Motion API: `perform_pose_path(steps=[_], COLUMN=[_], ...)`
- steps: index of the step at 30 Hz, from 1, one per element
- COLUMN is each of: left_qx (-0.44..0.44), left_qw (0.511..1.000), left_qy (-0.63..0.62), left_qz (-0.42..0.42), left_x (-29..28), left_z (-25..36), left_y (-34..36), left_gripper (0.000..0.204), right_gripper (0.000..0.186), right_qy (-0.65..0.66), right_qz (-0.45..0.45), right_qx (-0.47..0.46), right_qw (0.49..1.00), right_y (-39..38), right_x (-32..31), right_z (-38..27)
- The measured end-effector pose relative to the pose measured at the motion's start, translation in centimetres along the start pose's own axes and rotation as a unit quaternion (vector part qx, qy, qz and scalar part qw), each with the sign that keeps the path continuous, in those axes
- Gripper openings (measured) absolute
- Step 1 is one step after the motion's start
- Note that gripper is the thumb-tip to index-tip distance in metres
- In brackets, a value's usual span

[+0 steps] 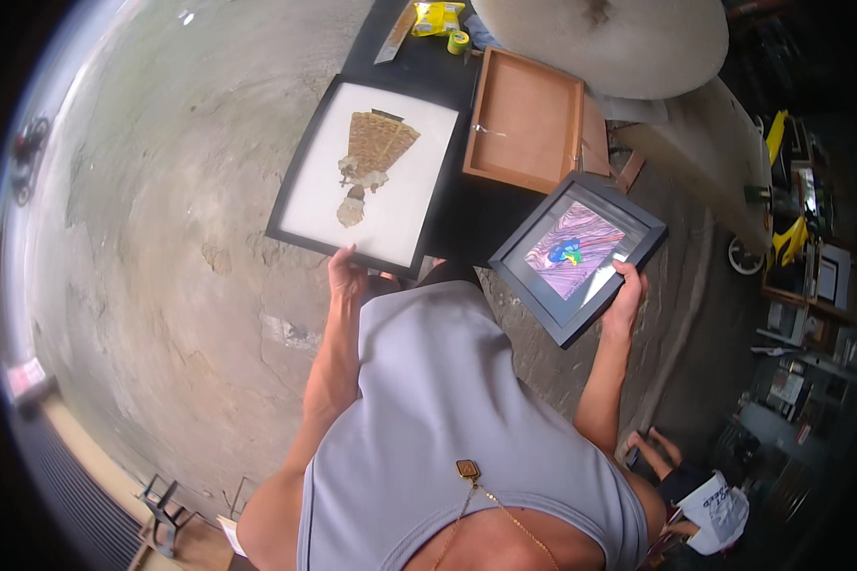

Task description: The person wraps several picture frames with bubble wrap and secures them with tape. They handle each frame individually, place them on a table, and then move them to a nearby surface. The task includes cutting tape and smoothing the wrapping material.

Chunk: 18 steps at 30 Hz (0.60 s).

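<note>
My left hand (347, 272) grips the near edge of a large black picture frame (304, 164). Inside it, a figure in a patterned, flaring robe (379, 143) is set on white, its head toward me. My right hand (627, 297) is closed on the right side of a smaller, deep black shadow box frame (533, 306). Behind its glass is a purple, wavy-striped picture with a blue and green shape (568, 252). This smaller frame is tilted and catches a bright reflection. The fingers under both frames are hidden.
Beyond the frames, a shallow wooden box (528, 114) lies on a black table (457, 71). Near its far end are a yellow packet (437, 18), a green-yellow tape roll (458, 42) and a flat strip (396, 34). A round pale tabletop (628, 43) stands beyond; a person (686, 485) sits behind at right.
</note>
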<state>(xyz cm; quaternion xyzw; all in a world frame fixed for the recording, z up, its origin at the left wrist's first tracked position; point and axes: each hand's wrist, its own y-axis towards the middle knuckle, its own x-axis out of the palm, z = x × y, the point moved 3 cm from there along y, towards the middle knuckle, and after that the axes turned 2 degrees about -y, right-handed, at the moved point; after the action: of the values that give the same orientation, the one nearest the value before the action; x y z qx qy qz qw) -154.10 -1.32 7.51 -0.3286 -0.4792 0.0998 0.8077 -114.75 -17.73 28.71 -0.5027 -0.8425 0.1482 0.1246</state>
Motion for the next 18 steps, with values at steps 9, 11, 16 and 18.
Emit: perform_pose_path(steps=[9, 11, 16, 18], left_qx=[-0.147, -0.181, -0.217, -0.203], left_qw=[0.987, 0.978, 0.934, 0.931], left_qy=[0.054, 0.099, 0.281, 0.300], left_qz=[-0.023, 0.012, 0.050, 0.053], left_x=[-0.8, 0.3, -0.8, -0.8], left_z=[-0.9, -0.9, -0.4, -0.5], left_y=[0.3, -0.5, 0.2, 0.3], left_gripper=[0.039, 0.034, 0.029, 0.036], right_gripper=[0.047, 0.043, 0.037, 0.037], right_qy=[0.047, 0.023, -0.082, -0.108], right_qz=[-0.070, -0.083, -0.209, -0.266], right_qx=[0.016, 0.028, 0.022, 0.020], right_qw=[0.996, 0.996, 0.974, 0.958], right_y=[-0.6, -1.0, -0.2, 0.0], right_x=[5.6, 6.7, 8.8, 9.1], right_z=[0.4, -0.3, 0.0, 0.3])
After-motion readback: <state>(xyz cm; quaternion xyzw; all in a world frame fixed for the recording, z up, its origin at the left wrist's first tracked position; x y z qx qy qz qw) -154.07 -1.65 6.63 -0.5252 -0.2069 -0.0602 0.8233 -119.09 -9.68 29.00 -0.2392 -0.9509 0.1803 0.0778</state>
